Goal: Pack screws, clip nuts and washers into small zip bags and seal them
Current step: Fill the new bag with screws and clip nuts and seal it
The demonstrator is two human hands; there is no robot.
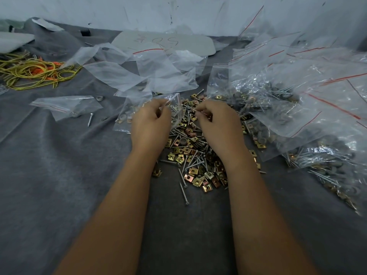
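Observation:
A loose heap of screws, brass clip nuts (195, 171) and grey washers lies on the grey cloth in front of me. My left hand (151, 124) pinches the mouth of a small clear zip bag (174, 108) and holds it up over the heap's far left side. My right hand (216, 122) has its fingers curled over the top of the heap, pinching small parts; exactly which parts is hidden by the fingers.
Filled zip bags (297, 116) with red seal lines are piled at the right. Empty bags (139, 72) lie behind the heap, another (65, 106) at the left beside a stray screw (90, 119). Yellow and orange cords (33, 72) lie far left. Grey cloth (59, 175) covers the surface.

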